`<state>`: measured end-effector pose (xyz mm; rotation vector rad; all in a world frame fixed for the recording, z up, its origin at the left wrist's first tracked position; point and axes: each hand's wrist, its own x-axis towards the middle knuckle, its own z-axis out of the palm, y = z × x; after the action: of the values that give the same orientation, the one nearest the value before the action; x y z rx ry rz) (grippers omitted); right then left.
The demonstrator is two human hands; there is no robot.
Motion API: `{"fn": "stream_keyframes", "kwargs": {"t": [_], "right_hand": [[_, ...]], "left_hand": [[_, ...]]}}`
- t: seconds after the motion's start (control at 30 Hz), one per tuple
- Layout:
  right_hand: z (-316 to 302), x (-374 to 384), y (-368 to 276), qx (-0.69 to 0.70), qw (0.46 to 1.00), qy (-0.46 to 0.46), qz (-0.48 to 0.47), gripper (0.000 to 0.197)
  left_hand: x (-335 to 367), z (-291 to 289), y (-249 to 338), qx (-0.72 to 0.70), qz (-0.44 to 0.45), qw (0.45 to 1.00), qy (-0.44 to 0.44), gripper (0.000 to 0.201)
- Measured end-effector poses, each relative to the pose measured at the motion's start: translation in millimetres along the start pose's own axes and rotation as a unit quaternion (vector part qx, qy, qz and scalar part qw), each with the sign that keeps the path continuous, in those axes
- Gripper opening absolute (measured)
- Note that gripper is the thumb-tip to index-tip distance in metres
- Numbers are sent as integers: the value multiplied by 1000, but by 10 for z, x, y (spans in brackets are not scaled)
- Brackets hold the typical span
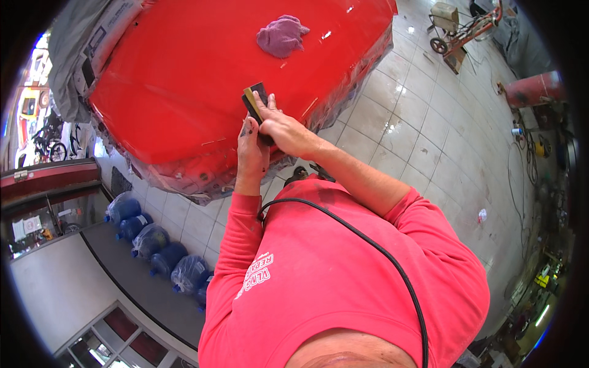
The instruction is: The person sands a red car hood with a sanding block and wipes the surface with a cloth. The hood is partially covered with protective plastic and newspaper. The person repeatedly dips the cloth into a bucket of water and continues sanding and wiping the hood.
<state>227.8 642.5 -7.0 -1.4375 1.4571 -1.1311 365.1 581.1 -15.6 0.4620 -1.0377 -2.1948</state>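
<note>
Both hands meet over the near part of a glossy red car panel (184, 80). Between them is a sanding block (250, 103), a yellowish strip with dark sheet, likely sandpaper, around it. My left hand (251, 150) grips its lower end from below, thumb up and dark smudges on the fingers. From the right, my right hand (285, 130) closes on the block, with two fingers stretched along the dark sheet. A crumpled purple cloth (281, 37) lies on the panel beyond the hands.
Clear plastic sheeting (184, 181) skirts the panel's edge; a grey cover (67, 67) hangs at left. Several blue water jugs (167, 259) line the lower left. A hand cart (457, 40) and red cylinder (535, 90) stand on the tiled floor (423, 147) at right. A black hose (368, 239) crosses my chest.
</note>
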Motion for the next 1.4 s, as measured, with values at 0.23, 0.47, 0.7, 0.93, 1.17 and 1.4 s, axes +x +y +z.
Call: {"fn": "stream_keyframes", "kwargs": {"t": [0.23,0.47,0.7,0.93,1.17,1.4], "right_hand": [[-186,87,-479,-194,974,-79,84,104],[-486,100,-155,-175,983,-50,-11,114],[-688,191,-67,-84,992,-6,-91,115],[-1136,771,-56,-191,956,5,-222,117],[-1355,1818,964,-472,840,255,-82,88],[87,1802,16,-48,957,255,-130,21]], "left_hand": [[39,16,206,89,-72,989,94,66],[212,242,175,47,-67,980,179,47],[299,318,85,8,17,980,200,46],[46,-127,166,69,142,967,198,54],[-641,-464,591,25,148,959,238,73],[-1651,-1489,884,46,181,933,306,119]]}}
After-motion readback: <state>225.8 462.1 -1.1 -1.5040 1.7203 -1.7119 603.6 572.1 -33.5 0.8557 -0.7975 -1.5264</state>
